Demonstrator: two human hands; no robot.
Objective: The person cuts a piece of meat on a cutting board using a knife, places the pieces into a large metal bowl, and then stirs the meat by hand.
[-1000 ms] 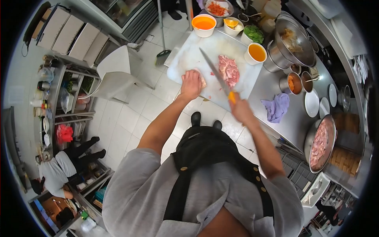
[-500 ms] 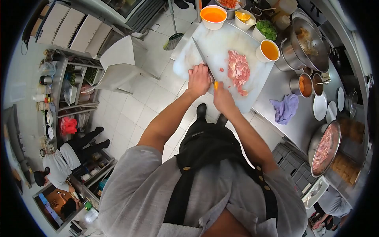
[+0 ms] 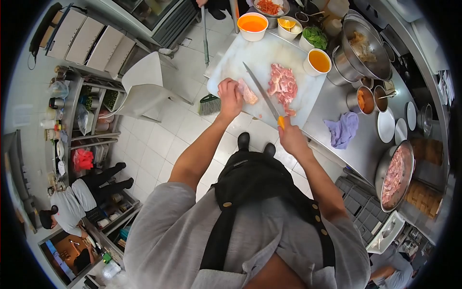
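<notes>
My right hand point(image 3: 293, 138) grips the orange handle of a long kitchen knife point(image 3: 262, 91), its blade pointing away from me above the white cutting board point(image 3: 257, 53). My left hand point(image 3: 230, 98) has its fingers curled against the left end of a small piece of raw meat point(image 3: 247, 92) near the board's left side. To the right of the blade lies a larger pile of raw meat point(image 3: 283, 83). A gap separates the knife from the piece at my left hand.
Tubs of orange liquid point(image 3: 252, 26) and amber liquid point(image 3: 319, 61) stand along the board's edges, with green leaves point(image 3: 314, 38) between. A purple cloth point(image 3: 342, 130), plates point(image 3: 386, 125) and a bowl of raw meat point(image 3: 396, 176) are on the right. Someone holds a broom point(image 3: 210, 104) beyond the board.
The knife has moved right, away from my left hand. My left hand has shifted slightly left, and the small meat piece beside it now shows. The broom has come closer.
</notes>
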